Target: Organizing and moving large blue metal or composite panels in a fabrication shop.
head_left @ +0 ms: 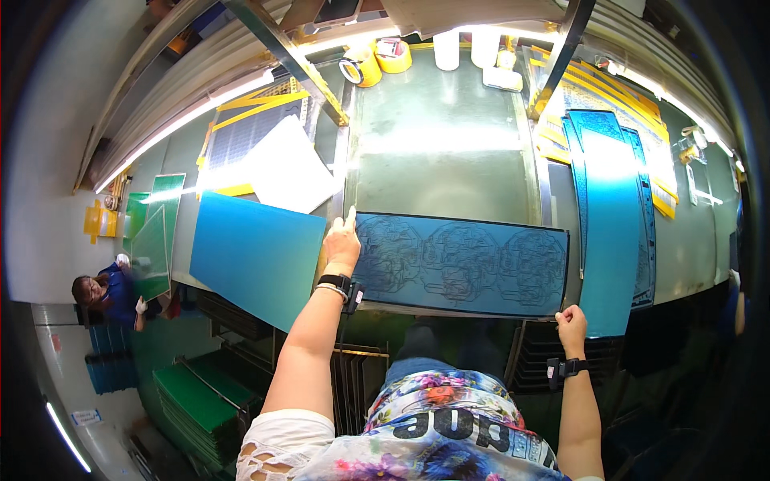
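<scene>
A long dark blue panel [461, 263] with three round line patterns lies crosswise in front of me at the bench's near side. My left hand [342, 242] grips its left edge, index finger stretched along the far left corner and the other fingers curled. At the near right corner, my right hand [571, 322] pinches the panel between thumb and fingers. A plain blue sheet [257, 252] lies just left of my left hand. Beyond my right hand is a stack of blue panels [605, 232], the top one glossy.
White sheets [290, 168] and yellow-taped panels lie at the left back. Yellow tape rolls [361, 66] and white rolls [446, 50] stand at the back. Metal posts [553, 60] rise from the bench. At far left a person [120, 289] handles a green panel [152, 252]. Racks stand below.
</scene>
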Demonstrator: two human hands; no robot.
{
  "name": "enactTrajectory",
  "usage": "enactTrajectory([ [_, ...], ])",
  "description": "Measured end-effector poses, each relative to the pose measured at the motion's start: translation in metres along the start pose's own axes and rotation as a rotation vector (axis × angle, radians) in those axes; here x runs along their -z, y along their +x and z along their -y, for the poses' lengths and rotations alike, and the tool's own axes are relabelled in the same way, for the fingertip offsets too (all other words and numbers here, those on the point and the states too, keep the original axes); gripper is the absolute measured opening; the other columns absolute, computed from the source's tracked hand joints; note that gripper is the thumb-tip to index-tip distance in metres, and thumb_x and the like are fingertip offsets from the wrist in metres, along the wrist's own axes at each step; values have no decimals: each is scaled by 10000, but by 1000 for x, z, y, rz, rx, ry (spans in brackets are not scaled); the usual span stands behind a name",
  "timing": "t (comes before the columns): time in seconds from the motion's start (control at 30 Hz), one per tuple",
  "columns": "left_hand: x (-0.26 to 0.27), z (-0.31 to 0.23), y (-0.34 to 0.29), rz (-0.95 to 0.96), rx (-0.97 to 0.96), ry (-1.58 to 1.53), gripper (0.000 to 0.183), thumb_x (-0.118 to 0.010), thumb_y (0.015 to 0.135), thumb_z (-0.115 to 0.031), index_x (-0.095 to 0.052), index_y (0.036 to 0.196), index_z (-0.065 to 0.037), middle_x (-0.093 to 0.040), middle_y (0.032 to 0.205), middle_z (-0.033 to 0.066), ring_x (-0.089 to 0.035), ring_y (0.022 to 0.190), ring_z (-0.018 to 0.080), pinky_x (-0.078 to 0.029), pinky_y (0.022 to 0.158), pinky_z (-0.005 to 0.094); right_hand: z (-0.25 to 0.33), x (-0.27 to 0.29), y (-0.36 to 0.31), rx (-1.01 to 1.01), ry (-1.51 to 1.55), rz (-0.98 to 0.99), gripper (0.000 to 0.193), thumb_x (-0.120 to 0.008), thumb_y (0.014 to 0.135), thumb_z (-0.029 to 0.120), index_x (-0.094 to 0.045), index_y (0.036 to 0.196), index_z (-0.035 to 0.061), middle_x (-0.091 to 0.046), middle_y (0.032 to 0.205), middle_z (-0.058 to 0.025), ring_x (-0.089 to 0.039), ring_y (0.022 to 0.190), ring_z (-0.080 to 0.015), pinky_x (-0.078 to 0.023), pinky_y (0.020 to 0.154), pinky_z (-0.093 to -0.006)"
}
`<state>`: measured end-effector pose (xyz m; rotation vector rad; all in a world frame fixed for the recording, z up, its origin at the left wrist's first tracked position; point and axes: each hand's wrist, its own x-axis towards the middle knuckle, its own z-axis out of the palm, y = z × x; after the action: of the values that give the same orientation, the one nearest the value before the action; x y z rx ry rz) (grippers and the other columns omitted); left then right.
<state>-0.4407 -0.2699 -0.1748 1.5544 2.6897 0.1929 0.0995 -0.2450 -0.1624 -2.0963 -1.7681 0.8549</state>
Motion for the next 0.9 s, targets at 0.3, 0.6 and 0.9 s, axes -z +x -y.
enactTrajectory([
  [0.3, 4, -9, -16, -247, -193, 242, 406, -516, 866, -263, -500, 1239, -102, -458, 1279, 87, -370, 1224, 256, -335, 908, 405, 68, -7, 29, 565, -560, -191, 512, -500, 744, 38, -478, 1253, 92, -444, 1285, -92, -386, 1197, -308, -327, 957, -440],
  [0.6, -9, -10, -19, -174, -221, 182, 468, -469, 899, -259, -406, 1318, -59, -367, 1400, 69, -254, 1332, 277, -203, 1050, 488, 85, -34, 97, 475, -706, -210, 528, -439, 796, 59, -371, 1315, -6, -329, 1406, -97, -302, 1283, -316, -270, 1027, -477],
  [0.9, -25, -24, -40, -108, 19, 101, 640, -379, 923, -411, -216, 1399, -16, -179, 1481, 124, -102, 1383, 273, -92, 1068, 554, 41, -6, 0, 561, -589, -112, 514, -409, 794, 22, -365, 1303, -43, -310, 1415, -151, -263, 1316, -334, -221, 1071, -462],
])
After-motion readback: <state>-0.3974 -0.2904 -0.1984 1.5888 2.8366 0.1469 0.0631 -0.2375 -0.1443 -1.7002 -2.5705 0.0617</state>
